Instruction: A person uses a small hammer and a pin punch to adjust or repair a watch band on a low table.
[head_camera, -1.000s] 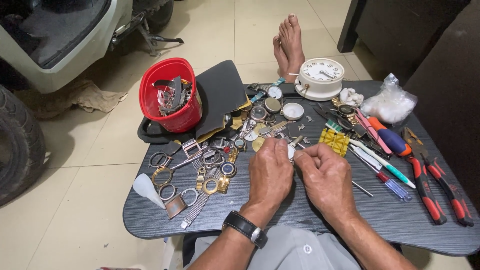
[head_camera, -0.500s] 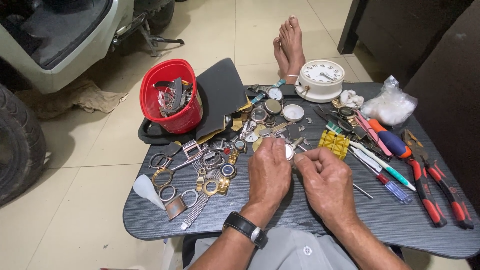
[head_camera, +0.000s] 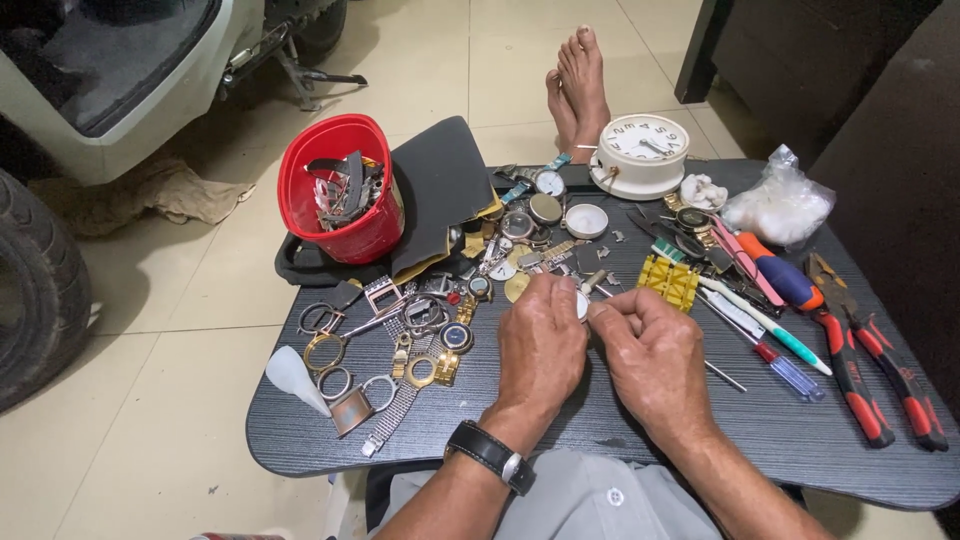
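My left hand (head_camera: 541, 343) and my right hand (head_camera: 650, 355) meet over the middle of a small dark table (head_camera: 560, 450). Between their fingertips they pinch a small round silver watch part (head_camera: 582, 305), mostly hidden by the fingers. A black wristwatch (head_camera: 490, 455) is on my left wrist. Left of the hands lies a heap of watch cases, straps and bracelets (head_camera: 405, 345). Just beyond the hands are loose watch faces and small parts (head_camera: 540, 235) and a yellow plastic holder (head_camera: 668, 281).
A red bucket (head_camera: 340, 190) of straps sits on a black pouch at the back left. A white alarm clock (head_camera: 640, 152), a plastic bag (head_camera: 780, 205), screwdrivers (head_camera: 775, 360) and red-handled pliers (head_camera: 880, 370) fill the right. Someone's bare feet (head_camera: 578, 85) rest beyond; a scooter and tyre stand left.
Both hands have stayed over the table's middle, fingers shifting slightly on the small part. The view has tilted a little.
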